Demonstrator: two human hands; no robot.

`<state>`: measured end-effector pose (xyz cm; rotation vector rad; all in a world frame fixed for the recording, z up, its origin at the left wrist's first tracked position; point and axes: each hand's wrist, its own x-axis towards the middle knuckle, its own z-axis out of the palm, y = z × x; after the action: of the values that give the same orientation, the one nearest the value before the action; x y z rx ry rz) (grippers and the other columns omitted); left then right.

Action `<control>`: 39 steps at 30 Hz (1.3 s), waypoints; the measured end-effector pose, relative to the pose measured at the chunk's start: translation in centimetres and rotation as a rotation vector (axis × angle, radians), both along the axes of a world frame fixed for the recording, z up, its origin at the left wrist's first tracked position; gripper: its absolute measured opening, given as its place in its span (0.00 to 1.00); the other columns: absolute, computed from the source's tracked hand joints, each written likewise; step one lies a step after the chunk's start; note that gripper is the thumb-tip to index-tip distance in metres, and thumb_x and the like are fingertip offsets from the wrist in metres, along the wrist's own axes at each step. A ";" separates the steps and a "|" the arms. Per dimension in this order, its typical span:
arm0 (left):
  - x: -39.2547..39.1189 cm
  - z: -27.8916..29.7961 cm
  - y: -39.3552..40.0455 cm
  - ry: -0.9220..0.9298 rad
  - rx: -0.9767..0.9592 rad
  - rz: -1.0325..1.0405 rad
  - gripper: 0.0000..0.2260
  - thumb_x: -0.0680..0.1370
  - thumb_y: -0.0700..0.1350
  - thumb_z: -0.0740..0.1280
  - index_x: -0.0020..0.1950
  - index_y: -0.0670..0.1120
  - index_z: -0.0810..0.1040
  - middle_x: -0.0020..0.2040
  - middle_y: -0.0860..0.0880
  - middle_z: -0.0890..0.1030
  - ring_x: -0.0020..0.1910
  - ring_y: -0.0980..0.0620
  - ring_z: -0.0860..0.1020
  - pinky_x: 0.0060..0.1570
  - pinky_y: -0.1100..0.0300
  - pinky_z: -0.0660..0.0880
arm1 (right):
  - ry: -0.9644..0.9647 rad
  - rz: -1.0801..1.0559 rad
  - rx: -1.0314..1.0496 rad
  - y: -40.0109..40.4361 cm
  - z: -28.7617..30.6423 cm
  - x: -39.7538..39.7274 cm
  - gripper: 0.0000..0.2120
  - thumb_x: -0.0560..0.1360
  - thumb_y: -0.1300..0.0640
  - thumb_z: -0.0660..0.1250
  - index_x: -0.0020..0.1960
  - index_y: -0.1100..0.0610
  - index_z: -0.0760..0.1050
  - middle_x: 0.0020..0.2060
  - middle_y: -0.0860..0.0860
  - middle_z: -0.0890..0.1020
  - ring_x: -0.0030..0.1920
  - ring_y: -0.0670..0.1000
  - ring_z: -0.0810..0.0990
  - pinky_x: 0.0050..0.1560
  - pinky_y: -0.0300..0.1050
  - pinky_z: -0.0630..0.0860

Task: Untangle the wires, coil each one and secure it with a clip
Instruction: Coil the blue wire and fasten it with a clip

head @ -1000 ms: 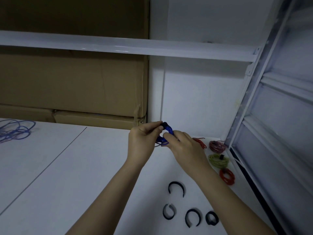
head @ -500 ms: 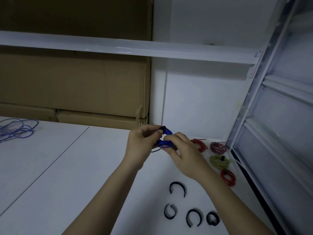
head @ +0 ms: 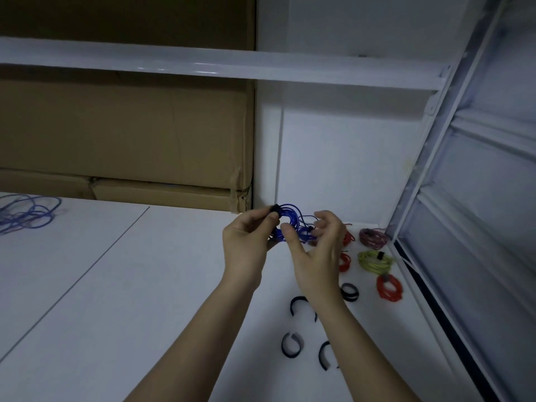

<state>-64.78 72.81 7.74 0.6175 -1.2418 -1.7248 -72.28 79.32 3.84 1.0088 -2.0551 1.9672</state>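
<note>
— Clipping step, it seems: the left hand (head: 246,242) pinches the blue coil (head: 290,224) at a black clip (head: 275,209), held above the surface (head: 145,285). Right hand (head: 316,250)?

— Its fingers (head: 323,224) are loosely spread at the coil's 3 o'clock; any contact is hidden. Next, probably, closing the clip, then setting the coil by the finished ones at 3 o'clock. The clip's latch is too small to make out.

Both forearms rise from 6 o'clock and converge mid-frame. Left hand (head: 246,245): thumb and forefinger pinched closed at its 1 o'clock. Right hand (head: 316,253): fingers spread, loosely curled, thumb pointing to 11 o'clock.
</note>
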 end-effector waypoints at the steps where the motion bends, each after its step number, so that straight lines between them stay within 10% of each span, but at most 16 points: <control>1: -0.1 -0.2 0.0 -0.007 0.002 0.006 0.07 0.76 0.34 0.69 0.43 0.46 0.82 0.33 0.53 0.83 0.34 0.58 0.81 0.37 0.62 0.80 | -0.067 -0.011 0.015 0.0 -0.2 0.0 0.32 0.66 0.34 0.71 0.62 0.44 0.62 0.54 0.40 0.67 0.55 0.46 0.71 0.51 0.35 0.72; 4: -0.2 -0.7 -0.2 -0.028 0.002 0.017 0.08 0.76 0.34 0.69 0.42 0.47 0.82 0.33 0.53 0.83 0.33 0.58 0.81 0.38 0.62 0.80 | -0.397 0.215 0.068 0.0 -0.4 -0.3 0.34 0.70 0.41 0.70 0.71 0.49 0.63 0.59 0.44 0.74 0.58 0.43 0.75 0.56 0.40 0.75; 8: -0.4 -1.9 -0.5 -0.069 0.002 0.024 0.06 0.76 0.34 0.69 0.45 0.43 0.83 0.35 0.50 0.83 0.34 0.56 0.81 0.37 0.62 0.80 | -0.306 0.300 0.080 -0.1 -0.8 0.1 0.09 0.79 0.51 0.62 0.57 0.52 0.76 0.44 0.47 0.82 0.43 0.40 0.81 0.48 0.43 0.79; 11: -0.4 -2.2 -0.4 -0.094 -0.021 -0.010 0.04 0.77 0.34 0.68 0.49 0.41 0.81 0.39 0.50 0.84 0.36 0.55 0.82 0.36 0.62 0.79 | -0.310 0.278 0.137 -0.2 -0.6 0.6 0.10 0.82 0.53 0.56 0.56 0.54 0.74 0.40 0.47 0.79 0.34 0.39 0.77 0.40 0.35 0.76; 20: 0.9 -2.4 -1.2 -0.307 -0.259 -0.218 0.09 0.76 0.35 0.69 0.46 0.49 0.83 0.41 0.51 0.84 0.42 0.53 0.82 0.50 0.53 0.79 | 0.310 0.151 0.688 1.3 0.6 -1.2 0.07 0.82 0.62 0.54 0.56 0.58 0.69 0.39 0.45 0.70 0.36 0.49 0.69 0.28 0.36 0.59; 27: 1.8 -1.8 -1.9 -0.673 -0.881 -0.246 0.09 0.77 0.38 0.66 0.53 0.45 0.85 0.42 0.49 0.85 0.42 0.52 0.80 0.42 0.63 0.73 | 0.773 0.299 1.135 2.2 3.8 -2.0 0.14 0.74 0.71 0.56 0.57 0.58 0.67 0.46 0.53 0.71 0.45 0.49 0.65 0.35 0.44 0.60; 32: 1.5 -2.4 -1.7 -0.492 -0.666 -0.171 0.08 0.79 0.37 0.65 0.49 0.42 0.84 0.39 0.46 0.84 0.40 0.50 0.82 0.49 0.54 0.80 | 0.246 0.350 0.658 2.4 2.9 -3.0 0.10 0.81 0.55 0.60 0.61 0.51 0.70 0.36 0.50 0.77 0.38 0.49 0.75 0.39 0.38 0.70; 39: 0.6 -3.1 -0.7 -0.298 -0.389 -0.064 0.20 0.79 0.35 0.64 0.39 0.60 0.81 0.35 0.52 0.84 0.38 0.52 0.82 0.44 0.59 0.81 | -0.293 0.241 0.009 2.4 0.2 -1.3 0.23 0.71 0.60 0.74 0.63 0.48 0.72 0.51 0.48 0.81 0.47 0.43 0.81 0.46 0.33 0.76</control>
<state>-64.17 72.13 4.66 0.6173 -1.7693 -1.4169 -73.62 81.71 4.05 1.0709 -2.1750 2.3523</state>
